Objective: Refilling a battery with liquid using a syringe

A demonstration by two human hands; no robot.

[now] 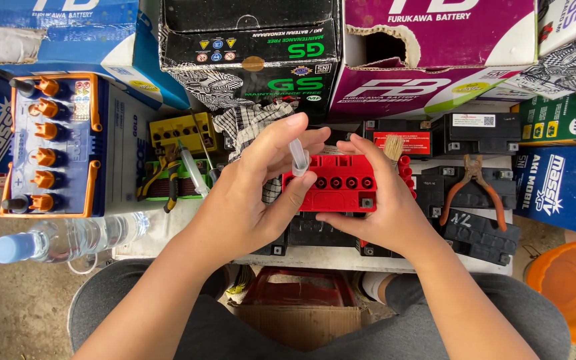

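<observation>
I see left hand (248,193) fingers pinching clear tube (299,157) above red battery (338,183); right hand (388,207) fingers gripping battery; next likely needs steady aim at holes.

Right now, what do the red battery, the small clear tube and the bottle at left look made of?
Red battery: looks like moulded plastic, opaque, slight sheen, crisp edges and round ports on top.
Clear tube in the left hand: translucent, probably soft plastic; could not rule out glass.
Bottle: clear thin plastic, ribbed wall, pale blue cap, lying on its side.
</observation>
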